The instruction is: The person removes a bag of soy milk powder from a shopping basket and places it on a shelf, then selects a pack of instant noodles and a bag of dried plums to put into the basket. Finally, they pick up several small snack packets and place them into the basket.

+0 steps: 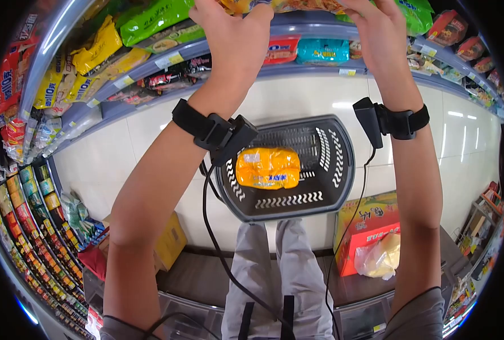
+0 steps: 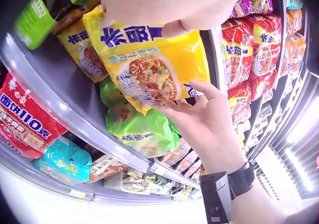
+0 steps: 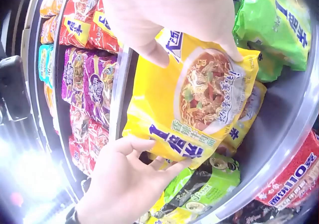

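Both hands hold one yellow packet of instant noodles point(image 2: 144, 50), printed with a bowl of noodles, in front of the shelf. My left hand point(image 1: 235, 48) pinches one end, with its thumb on the front in the left wrist view. The other end is gripped by my right hand point(image 3: 174, 15), thumb over the printed face. In the head view the hands reach the top edge and the fingertips are cut off. Behind the packet, more yellow packets point(image 2: 84, 55) and green packets point(image 2: 142, 134) lie on the same shelf.
Below the arms a dark shopping basket point(image 1: 342, 153) stands on the tiled floor, with an orange packet point(image 1: 269, 170) inside. A red box point(image 1: 359, 243) bearing a plastic bag sits at right. Shelves of red packets point(image 2: 251, 55) continue alongside. Black cables point(image 1: 206, 209) hang from both wrists.
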### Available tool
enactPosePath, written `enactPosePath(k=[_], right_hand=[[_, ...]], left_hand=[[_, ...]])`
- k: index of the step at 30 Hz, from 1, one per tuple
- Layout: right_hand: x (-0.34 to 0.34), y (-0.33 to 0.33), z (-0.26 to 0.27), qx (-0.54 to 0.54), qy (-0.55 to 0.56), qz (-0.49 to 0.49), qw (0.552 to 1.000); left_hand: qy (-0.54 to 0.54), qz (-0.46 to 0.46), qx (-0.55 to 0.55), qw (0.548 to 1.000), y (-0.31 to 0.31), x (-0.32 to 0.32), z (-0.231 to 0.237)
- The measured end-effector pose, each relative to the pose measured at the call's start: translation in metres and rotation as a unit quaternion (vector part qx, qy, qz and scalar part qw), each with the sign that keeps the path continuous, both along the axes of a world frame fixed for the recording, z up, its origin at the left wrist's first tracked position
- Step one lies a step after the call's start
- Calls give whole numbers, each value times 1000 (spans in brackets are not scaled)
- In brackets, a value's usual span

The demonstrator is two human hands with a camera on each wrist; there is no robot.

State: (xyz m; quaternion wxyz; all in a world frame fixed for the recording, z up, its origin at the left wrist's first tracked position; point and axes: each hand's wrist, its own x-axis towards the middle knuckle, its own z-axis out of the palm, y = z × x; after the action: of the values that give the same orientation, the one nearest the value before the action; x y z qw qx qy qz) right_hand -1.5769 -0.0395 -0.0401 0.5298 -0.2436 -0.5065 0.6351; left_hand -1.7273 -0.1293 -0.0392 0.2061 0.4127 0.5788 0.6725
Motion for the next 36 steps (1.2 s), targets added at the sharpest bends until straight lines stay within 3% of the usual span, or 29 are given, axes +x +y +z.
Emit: enactPosePath(k=[6, 8, 11, 12, 13, 16, 23, 29, 33, 35, 36], right_hand=[[18, -37, -10, -30, -24, -3, 999], [20, -58, -5, -46, -32, -22, 998], [45, -76, -19, -59, -68, -25, 996], [52, -82, -24, -54, -94, -8, 994], [57, -92, -27, -56, -97, -8, 994], [66, -139, -11, -108, -69, -73, 989], [92, -260, -4, -200, -164, -123, 958], [110, -349, -85, -250, -218, -123, 935], [110, -382, -141, -286, -171, -135, 933], [110, -390, -168, -246, -204, -119, 940], [106, -393, -171, -270, -149, -121, 944]], left_hand=[[22, -5, -30, 999, -41, 13, -4], [-104, -59, -37, 992, -58, 19, 1], [-148, -83, 34, 985, -76, 25, -7], [-26, -46, -49, 997, -91, 20, -11], [-29, -46, -51, 997, -103, 24, -15], [-111, -78, -83, 987, -140, 33, -6], [-228, -127, -103, 960, -241, 58, -18], [-259, -96, -198, 941, -330, 73, -85], [-239, -66, -263, 932, -366, 77, -137], [-239, -66, -265, 932, -371, 75, -157], [-237, -56, -275, 930, -373, 75, -166]])
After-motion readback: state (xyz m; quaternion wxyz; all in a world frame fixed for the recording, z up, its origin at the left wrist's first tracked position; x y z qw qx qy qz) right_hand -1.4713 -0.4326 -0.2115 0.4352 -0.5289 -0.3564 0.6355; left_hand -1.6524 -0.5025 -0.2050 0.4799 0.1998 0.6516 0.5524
